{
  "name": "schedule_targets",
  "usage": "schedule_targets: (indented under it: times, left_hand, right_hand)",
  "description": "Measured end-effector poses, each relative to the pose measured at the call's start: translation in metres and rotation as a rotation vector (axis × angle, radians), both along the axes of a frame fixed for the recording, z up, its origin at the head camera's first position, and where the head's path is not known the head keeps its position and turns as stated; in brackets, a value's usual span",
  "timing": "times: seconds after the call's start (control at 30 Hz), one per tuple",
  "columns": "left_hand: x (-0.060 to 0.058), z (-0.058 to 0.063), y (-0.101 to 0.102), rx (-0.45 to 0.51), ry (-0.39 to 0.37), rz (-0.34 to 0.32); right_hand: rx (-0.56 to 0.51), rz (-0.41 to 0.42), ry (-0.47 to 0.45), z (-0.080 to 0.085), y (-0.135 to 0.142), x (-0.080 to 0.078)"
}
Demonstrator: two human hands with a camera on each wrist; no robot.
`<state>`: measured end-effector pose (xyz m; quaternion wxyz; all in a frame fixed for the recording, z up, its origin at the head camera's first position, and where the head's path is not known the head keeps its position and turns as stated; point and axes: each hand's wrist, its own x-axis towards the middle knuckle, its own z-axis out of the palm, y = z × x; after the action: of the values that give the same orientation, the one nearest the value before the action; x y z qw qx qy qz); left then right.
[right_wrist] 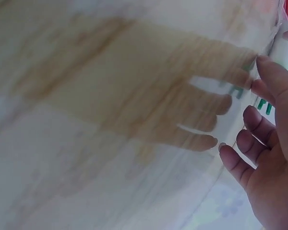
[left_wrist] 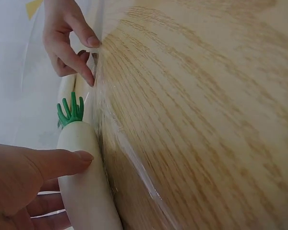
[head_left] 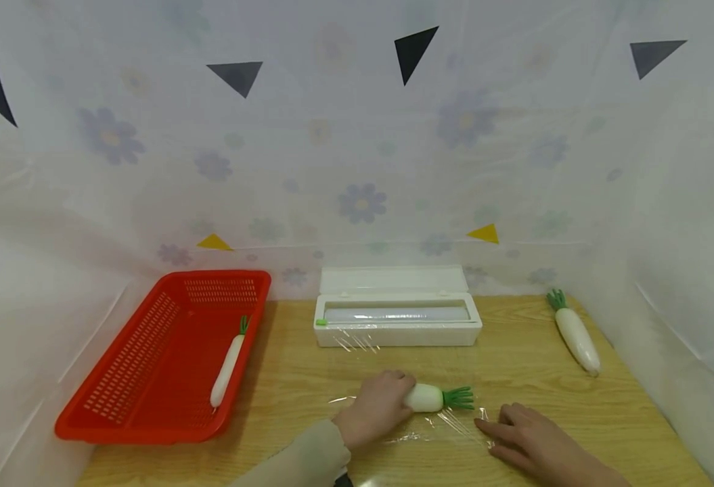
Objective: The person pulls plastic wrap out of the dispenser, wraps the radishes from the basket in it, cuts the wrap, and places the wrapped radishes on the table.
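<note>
A white radish (head_left: 425, 398) with a short green top lies across a sheet of cling film (head_left: 410, 427) on the table. My left hand (head_left: 376, 408) grips it round the body, the thumb (left_wrist: 69, 163) along its upper side and the fingers beneath in the left wrist view. At the sheet's right edge is my right hand (head_left: 530, 443), its thumb and forefinger (left_wrist: 84, 69) spread apart right at the film. In the right wrist view the right hand's other fingers (right_wrist: 254, 136) are loosely bent, with their reflection in the tabletop.
Behind the sheet stands a white cling film box (head_left: 399, 335), lid up, with the film roll (head_left: 396, 314) inside. To the left is a red basket (head_left: 149, 436) holding a slim white radish (head_left: 227, 370). Another thick radish (head_left: 578, 340) lies at the far right, near the curtain wall (head_left: 685, 270).
</note>
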<state>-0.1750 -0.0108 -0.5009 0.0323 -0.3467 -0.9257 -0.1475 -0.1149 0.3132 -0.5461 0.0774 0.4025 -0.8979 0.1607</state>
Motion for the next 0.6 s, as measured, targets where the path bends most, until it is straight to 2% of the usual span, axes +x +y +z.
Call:
schedule_targets:
  times: [0.27, 0.37, 0.5, 0.6]
  left_hand:
    - [0.002, -0.003, -0.003, 0.008, 0.001, 0.013]
    - [0.003, -0.004, -0.005, 0.017, -0.014, 0.016]
    - [0.003, -0.01, -0.011, 0.033, -0.016, 0.018]
    - [0.004, -0.014, -0.019, 0.049, -0.01, 0.036]
  right_hand:
    - [0.013, -0.069, -0.075, 0.004, -0.003, 0.0]
    - [0.011, -0.093, -0.07, 0.006, -0.003, -0.001]
    - [0.014, -0.093, -0.011, 0.008, -0.006, -0.001]
    - [0.011, -0.038, 0.08, 0.009, -0.009, -0.003]
